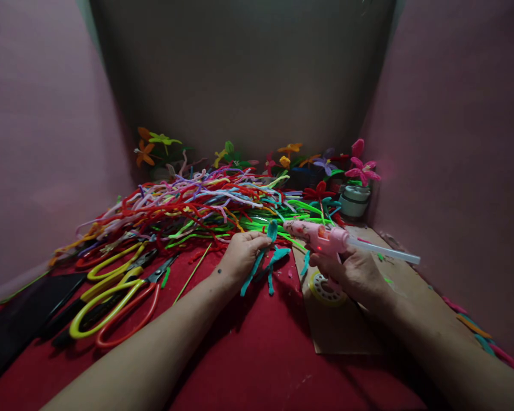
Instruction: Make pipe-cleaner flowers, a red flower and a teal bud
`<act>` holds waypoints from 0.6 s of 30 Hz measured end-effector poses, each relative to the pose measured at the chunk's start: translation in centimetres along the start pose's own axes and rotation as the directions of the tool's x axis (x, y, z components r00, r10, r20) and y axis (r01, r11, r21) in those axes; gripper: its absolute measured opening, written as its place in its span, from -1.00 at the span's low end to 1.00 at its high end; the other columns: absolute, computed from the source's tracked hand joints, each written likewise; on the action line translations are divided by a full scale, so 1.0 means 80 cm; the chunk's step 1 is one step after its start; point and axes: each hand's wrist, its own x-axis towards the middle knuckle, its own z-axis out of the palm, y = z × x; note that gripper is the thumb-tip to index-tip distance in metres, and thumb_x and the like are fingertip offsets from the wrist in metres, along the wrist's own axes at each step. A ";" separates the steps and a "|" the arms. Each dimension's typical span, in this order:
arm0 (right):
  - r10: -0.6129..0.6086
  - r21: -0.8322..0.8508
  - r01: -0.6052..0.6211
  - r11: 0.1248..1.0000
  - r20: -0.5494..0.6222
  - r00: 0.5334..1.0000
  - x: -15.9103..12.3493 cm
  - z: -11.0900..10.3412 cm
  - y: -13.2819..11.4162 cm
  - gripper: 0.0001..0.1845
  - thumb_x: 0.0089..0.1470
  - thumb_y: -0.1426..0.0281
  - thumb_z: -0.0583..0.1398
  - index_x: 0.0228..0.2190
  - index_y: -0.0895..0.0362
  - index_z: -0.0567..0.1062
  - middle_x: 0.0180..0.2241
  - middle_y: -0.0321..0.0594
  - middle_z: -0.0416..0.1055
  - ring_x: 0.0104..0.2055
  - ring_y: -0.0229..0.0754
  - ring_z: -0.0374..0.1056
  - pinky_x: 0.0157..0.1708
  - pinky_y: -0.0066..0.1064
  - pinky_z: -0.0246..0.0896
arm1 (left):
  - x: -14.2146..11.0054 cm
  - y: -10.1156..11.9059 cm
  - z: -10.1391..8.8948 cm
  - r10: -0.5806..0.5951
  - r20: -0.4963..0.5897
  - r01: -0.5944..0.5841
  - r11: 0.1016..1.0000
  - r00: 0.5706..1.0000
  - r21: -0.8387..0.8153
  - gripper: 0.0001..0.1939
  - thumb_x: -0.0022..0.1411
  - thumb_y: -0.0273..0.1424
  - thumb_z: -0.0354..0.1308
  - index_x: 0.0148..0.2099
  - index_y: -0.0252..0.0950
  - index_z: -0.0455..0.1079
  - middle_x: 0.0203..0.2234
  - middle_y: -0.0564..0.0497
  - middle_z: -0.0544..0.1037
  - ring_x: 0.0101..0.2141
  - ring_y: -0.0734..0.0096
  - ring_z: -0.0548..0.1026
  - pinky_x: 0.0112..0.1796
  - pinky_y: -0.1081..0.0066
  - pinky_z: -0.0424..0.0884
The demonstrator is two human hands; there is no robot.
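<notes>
In my left hand point(245, 255) I pinch a teal pipe-cleaner piece point(272, 230), its narrow strips hanging below the fingers. My right hand point(354, 273) is wrapped around a pink hot glue gun point(334, 240), whose nozzle points left toward the teal piece without visibly touching it. From the gun's back end sticks a long translucent glue stick point(388, 251), and a small red light glows on its body. Another teal strip point(305, 262) shows beneath the gun. A yellow tape roll point(326, 287) lies under the right hand, partly covered.
A large heap of coloured pipe cleaners point(205, 200) spreads across the back. Yellow-handled scissors point(107, 308), red-handled scissors point(128, 319) and a black flat object point(21, 319) lie left. Under the tape is a brown board point(338, 334). A potted pink flower point(362, 170) stands back right, between pink walls.
</notes>
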 end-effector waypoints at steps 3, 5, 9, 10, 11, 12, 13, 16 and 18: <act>0.017 0.002 -0.017 1.000 0.003 1.000 -0.002 0.002 0.000 -0.60 0.10 0.38 0.09 0.01 -0.05 0.37 0.10 -0.25 0.29 0.13 -0.02 0.19 -0.21 -0.29 0.33 | 0.000 0.002 0.000 -0.011 0.000 0.011 1.000 1.000 -0.020 -0.84 -0.12 -0.36 0.17 -0.61 -0.30 0.28 -0.85 0.21 0.18 -0.77 0.62 0.06 -0.65 0.49 -0.07; 0.045 -0.005 -0.045 0.999 -0.011 0.999 -0.003 0.003 0.000 -0.59 0.11 0.35 0.08 0.02 -0.05 0.35 0.11 -0.25 0.27 0.12 -0.01 0.20 -0.23 -0.28 0.34 | 0.001 0.001 0.000 -0.017 0.002 0.017 0.999 1.000 -0.031 -0.85 -0.11 -0.37 0.17 -0.60 -0.30 0.28 -0.85 0.21 0.18 -0.78 0.63 0.06 -0.65 0.49 -0.08; 0.038 -0.016 -0.038 0.999 -0.007 0.999 -0.003 0.003 0.001 -0.59 0.11 0.34 0.08 0.03 -0.05 0.35 0.11 -0.27 0.27 0.11 -0.06 0.21 -0.21 -0.35 0.31 | 0.003 -0.004 -0.002 -0.026 0.010 0.026 0.998 1.000 -0.049 -0.85 -0.09 -0.35 0.16 -0.57 -0.31 0.29 -0.85 0.22 0.17 -0.80 0.64 0.06 -0.66 0.50 -0.09; 0.030 -0.016 -0.030 0.999 -0.006 1.000 -0.002 0.003 0.001 -0.59 0.11 0.34 0.09 0.03 -0.05 0.35 0.10 -0.28 0.27 0.08 -0.08 0.23 -0.23 -0.38 0.30 | 0.003 -0.005 -0.002 -0.021 0.012 0.021 0.999 1.000 -0.048 -0.83 -0.08 -0.35 0.16 -0.58 -0.31 0.28 -0.85 0.22 0.16 -0.80 0.64 0.06 -0.67 0.50 -0.10; 0.032 -0.020 -0.032 0.999 -0.009 0.999 -0.002 0.003 0.001 -0.59 0.10 0.34 0.10 0.02 -0.04 0.35 0.10 -0.28 0.28 0.03 -0.09 0.27 -0.29 -0.41 0.30 | 0.003 -0.005 -0.003 -0.014 0.014 0.015 0.999 1.000 -0.043 -0.81 -0.08 -0.34 0.17 -0.59 -0.31 0.27 -0.85 0.22 0.16 -0.80 0.65 0.06 -0.67 0.50 -0.10; 0.046 -0.027 -0.047 0.999 -0.016 0.999 -0.002 0.003 0.001 -0.58 0.10 0.33 0.10 0.03 -0.03 0.35 0.09 -0.26 0.29 -0.06 -0.12 0.33 -0.37 -0.43 0.29 | 0.003 -0.006 -0.003 -0.007 0.015 0.008 0.999 1.000 -0.036 -0.80 -0.08 -0.33 0.17 -0.60 -0.31 0.26 -0.84 0.22 0.16 -0.80 0.65 0.06 -0.67 0.51 -0.10; 0.070 -0.037 -0.072 0.997 -0.031 0.997 -0.001 0.004 0.001 -0.56 0.09 0.32 0.11 0.04 -0.02 0.35 0.06 -0.24 0.32 -0.18 -0.16 0.37 -0.46 -0.45 0.27 | 0.003 -0.005 -0.004 0.000 0.014 0.001 1.000 1.000 -0.029 -0.78 -0.07 -0.33 0.17 -0.61 -0.31 0.24 -0.84 0.21 0.16 -0.80 0.66 0.06 -0.67 0.51 -0.09; 0.139 -0.066 -0.147 0.987 -0.104 0.985 0.001 0.009 -0.003 -0.54 0.05 0.27 0.13 0.02 0.06 0.38 -0.16 -0.16 0.47 -0.53 -0.29 0.29 -0.67 -0.48 0.10 | 0.002 -0.001 -0.005 0.012 0.009 -0.011 0.999 1.000 -0.047 -0.77 -0.08 -0.34 0.18 -0.62 -0.32 0.22 -0.83 0.20 0.18 -0.79 0.65 0.09 -0.68 0.52 -0.06; 0.148 -0.074 -0.160 0.984 -0.144 0.978 0.006 0.013 -0.006 -0.57 0.01 0.24 0.16 -0.06 0.10 0.45 -0.39 -0.18 0.49 -0.64 -0.33 0.18 -0.73 -0.49 -0.01 | 0.002 0.003 -0.006 0.009 -0.002 -0.009 0.994 1.000 -0.108 -0.78 -0.10 -0.36 0.18 -0.62 -0.32 0.22 -0.81 0.19 0.21 -0.79 0.65 0.11 -0.70 0.53 -0.04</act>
